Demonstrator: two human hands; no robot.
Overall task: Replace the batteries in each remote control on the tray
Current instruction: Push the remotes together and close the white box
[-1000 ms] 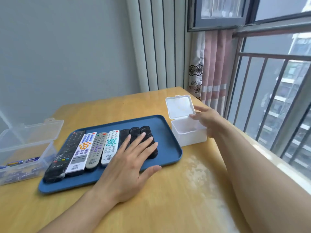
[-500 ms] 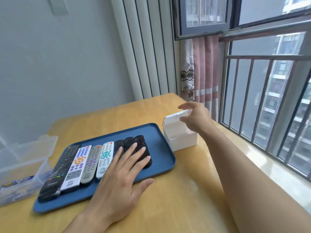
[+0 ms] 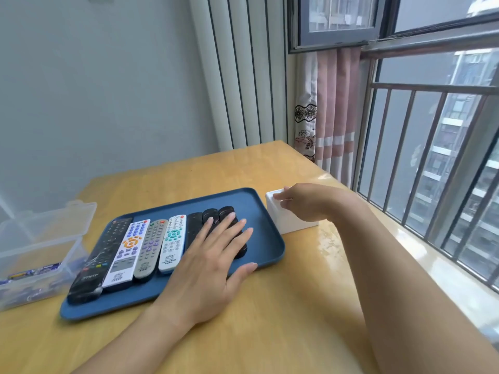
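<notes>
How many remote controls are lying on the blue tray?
7 on the blue tray, left to right: black, white-orange, grey, white-teal, then three black ones partly under the left hand; more may be hidden.

Two bare forearms, no sleeves, hands [image 3: 208,268] w/o rings or watch

Blue tray [image 3: 267,240] on a honey-yellow wooden tabletop [image 3: 270,319]. On it, a black remote [image 3: 100,261], then a white one with an orange ring and purple keys [image 3: 127,252], a grey one with lilac buttons [image 3: 151,248], a white one with teal keys [image 3: 172,242], then three plain black remotes [image 3: 213,220]. White box [image 3: 294,225] beside the tray. Clear box [image 3: 40,249] at the left. Pink curtain [image 3: 334,109], white stripes, a black floral band.
</notes>
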